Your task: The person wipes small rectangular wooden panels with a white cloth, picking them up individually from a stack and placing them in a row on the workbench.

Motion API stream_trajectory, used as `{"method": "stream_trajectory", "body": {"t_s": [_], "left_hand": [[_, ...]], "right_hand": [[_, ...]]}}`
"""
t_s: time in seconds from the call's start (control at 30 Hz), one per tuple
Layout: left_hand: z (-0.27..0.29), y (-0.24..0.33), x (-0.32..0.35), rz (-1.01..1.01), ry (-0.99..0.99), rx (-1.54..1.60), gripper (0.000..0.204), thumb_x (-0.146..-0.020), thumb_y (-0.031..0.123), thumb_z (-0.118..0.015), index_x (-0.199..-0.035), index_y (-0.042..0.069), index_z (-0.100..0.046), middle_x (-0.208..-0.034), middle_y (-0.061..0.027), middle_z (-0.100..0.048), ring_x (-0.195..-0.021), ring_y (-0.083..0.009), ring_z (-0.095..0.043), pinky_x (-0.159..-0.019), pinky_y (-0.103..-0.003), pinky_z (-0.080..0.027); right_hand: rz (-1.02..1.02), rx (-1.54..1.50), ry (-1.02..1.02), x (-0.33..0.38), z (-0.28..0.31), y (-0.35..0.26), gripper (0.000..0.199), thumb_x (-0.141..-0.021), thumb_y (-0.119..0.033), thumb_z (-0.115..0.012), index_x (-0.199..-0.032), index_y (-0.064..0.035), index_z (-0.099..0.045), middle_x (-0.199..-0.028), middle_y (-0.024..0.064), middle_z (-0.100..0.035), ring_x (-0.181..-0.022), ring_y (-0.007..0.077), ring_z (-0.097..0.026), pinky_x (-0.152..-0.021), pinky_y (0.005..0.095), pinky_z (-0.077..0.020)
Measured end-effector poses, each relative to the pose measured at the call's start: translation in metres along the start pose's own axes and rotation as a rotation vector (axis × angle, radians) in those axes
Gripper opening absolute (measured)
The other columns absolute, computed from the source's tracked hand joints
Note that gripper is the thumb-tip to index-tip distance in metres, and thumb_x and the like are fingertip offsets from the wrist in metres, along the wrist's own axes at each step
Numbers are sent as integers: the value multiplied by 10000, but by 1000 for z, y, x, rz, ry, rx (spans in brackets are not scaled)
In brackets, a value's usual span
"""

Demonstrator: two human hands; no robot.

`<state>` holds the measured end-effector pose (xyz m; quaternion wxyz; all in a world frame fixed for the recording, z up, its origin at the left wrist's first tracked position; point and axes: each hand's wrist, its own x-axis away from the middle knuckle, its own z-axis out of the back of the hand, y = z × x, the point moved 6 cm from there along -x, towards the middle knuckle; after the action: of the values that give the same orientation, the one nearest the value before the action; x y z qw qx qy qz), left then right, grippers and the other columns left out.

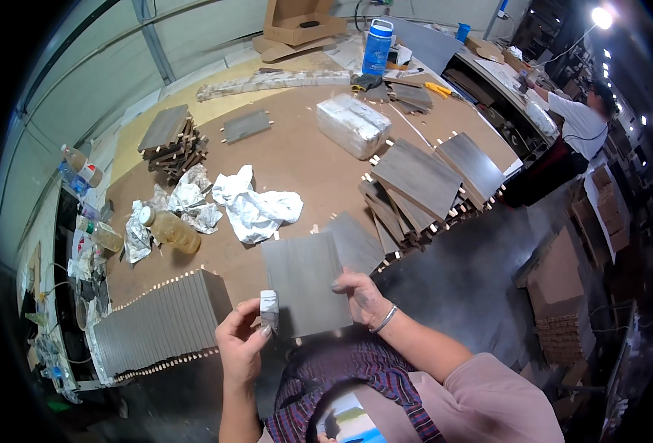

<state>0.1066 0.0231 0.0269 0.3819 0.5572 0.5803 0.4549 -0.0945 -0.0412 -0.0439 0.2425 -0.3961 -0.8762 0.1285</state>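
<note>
A grey wooden panel [306, 277] with short pale dowels at its ends is held up in front of me, at the table's near edge. My right hand [365, 299] is closed on its right side, thumb on the face and a metal bangle at the wrist. In my left hand [241, 338] a small white block [269, 308] is pinched between thumb and fingers, against the panel's left edge. Another grey panel [354, 240] lies just behind, partly hidden. To the left stands a long row of doweled panels [160, 325].
The brown table [282, 151] bears crumpled white cloth [256, 205], a bottle of yellowish liquid [170, 230], a wrapped white block [353, 124], a panel pile [419, 177] at right, another [170, 140] at far left, and a blue bottle [377, 48]. A person [574, 122] works at far right.
</note>
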Motion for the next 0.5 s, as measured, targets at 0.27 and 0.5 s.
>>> {"method": "stream_trajectory", "body": {"t_s": [0.27, 0.5], "left_hand": [[-1, -23, -6, 70, -8, 48, 437, -746, 3, -692, -1171, -68, -622, -1111, -101, -647, -997, -167, -614, -905, -299, -473], [-36, 22, 2, -359, -106, -840, 419, -658, 30, -727, -1069, -17, -659, -993, -129, -640, -921, -253, -630, -800, -334, -514]], "right_hand": [[-185, -608, -381, 10, -23, 9, 612, -962, -419, -426, -1409, 0, -436, -1345, 195, -561, -1178, 324, -598, -1052, 491, -438], [-209, -531, -302, -6, -4, 29, 621, -983, -504, -426, -1353, -11, -503, -1269, 176, -614, -1137, 308, -620, -1010, 457, -477]]}}
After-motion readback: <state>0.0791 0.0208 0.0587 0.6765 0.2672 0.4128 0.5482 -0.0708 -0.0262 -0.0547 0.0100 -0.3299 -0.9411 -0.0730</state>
